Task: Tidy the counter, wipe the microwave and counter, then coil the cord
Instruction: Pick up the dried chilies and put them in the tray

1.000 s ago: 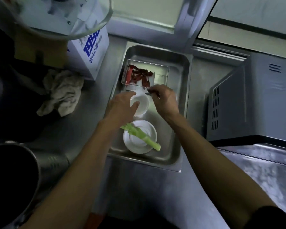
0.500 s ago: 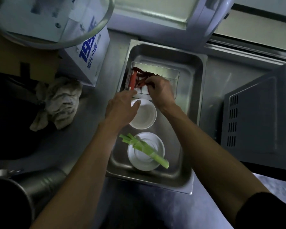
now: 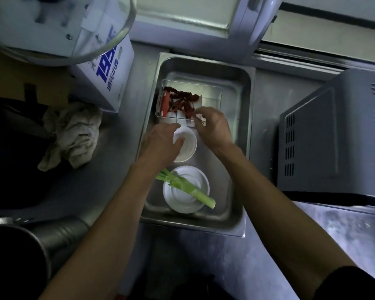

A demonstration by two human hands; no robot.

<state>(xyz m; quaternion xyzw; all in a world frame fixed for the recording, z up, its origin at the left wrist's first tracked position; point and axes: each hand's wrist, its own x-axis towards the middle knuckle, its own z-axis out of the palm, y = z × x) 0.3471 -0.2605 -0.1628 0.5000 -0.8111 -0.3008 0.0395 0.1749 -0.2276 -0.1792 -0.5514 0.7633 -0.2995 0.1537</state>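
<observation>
Dim steel table (image 3: 108, 191) under a window, with a deep metal tray (image 3: 245, 148) holding a clear box of dried red chillies (image 3: 182, 100), a small white bowl (image 3: 187, 146) and a white dish under a green stalk (image 3: 188, 189). Left hand (image 3: 160, 144) curled round the bowl's rim, right hand (image 3: 212, 124) pinched at the box's near edge, contents of the pinch too small to tell. Tidying seemingly only begun: crumpled cloth (image 3: 74, 135) lying unused left of the tray, microwave (image 3: 333, 137) to the right not yet wiped, cord not in view.
</observation>
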